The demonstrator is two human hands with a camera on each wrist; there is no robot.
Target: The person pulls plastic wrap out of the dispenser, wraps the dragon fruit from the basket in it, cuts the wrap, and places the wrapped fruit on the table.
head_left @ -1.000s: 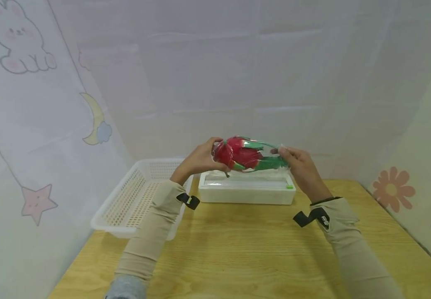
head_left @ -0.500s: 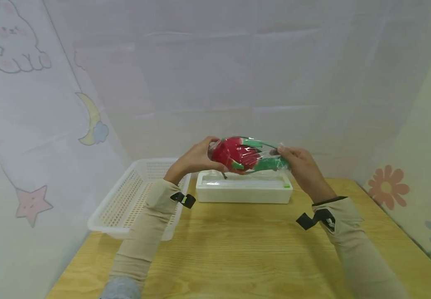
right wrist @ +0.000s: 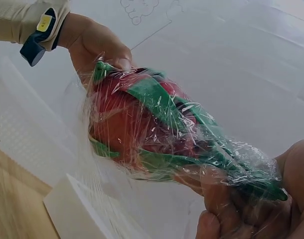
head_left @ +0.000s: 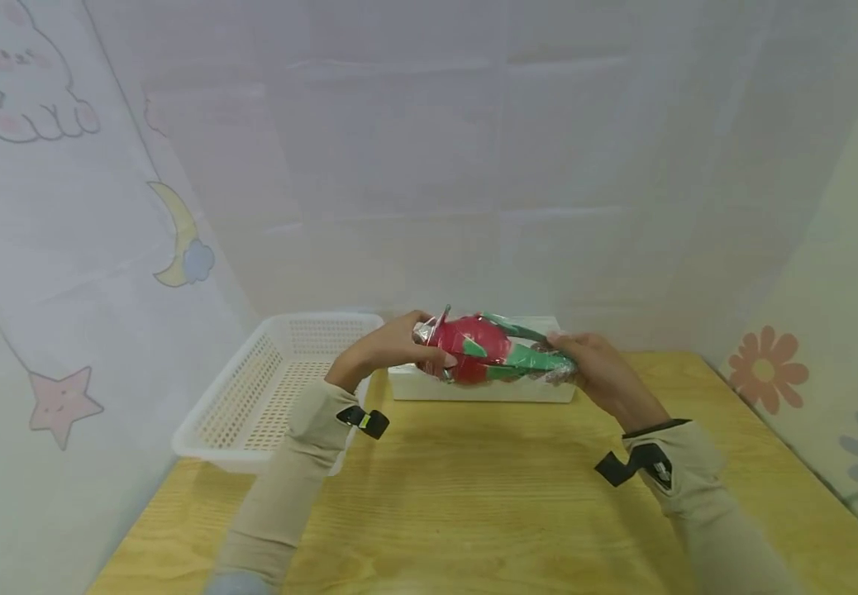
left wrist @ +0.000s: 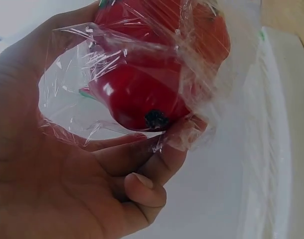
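A red dragon fruit (head_left: 466, 347) with long green leaf tips is wrapped in clear cling film (right wrist: 142, 124) and held in the air between both hands. My left hand (head_left: 392, 343) grips its rounded red end, thumb on one side and fingers on the other. In the left wrist view a dark spot shows on that end, with loose film (left wrist: 67, 50) bunched over the fingers. With the right hand (head_left: 603, 372) I pinch the green tips and the gathered film at the other end. Behind the fruit stands a white cling film dispenser (head_left: 474, 390), partly hidden by it.
A white perforated plastic basket (head_left: 228, 450) stands on the left of the wooden table (head_left: 474, 496), beside the dispenser and partly behind my left forearm. Pale wall sheets (head_left: 399, 165) with printed cartoon figures close in the back and sides.
Both hands have lowered the wrapped dragon fruit, so it now overlaps the dispenser. The fruit has turned a little, its leaf end dipping, and both hands keep hold.
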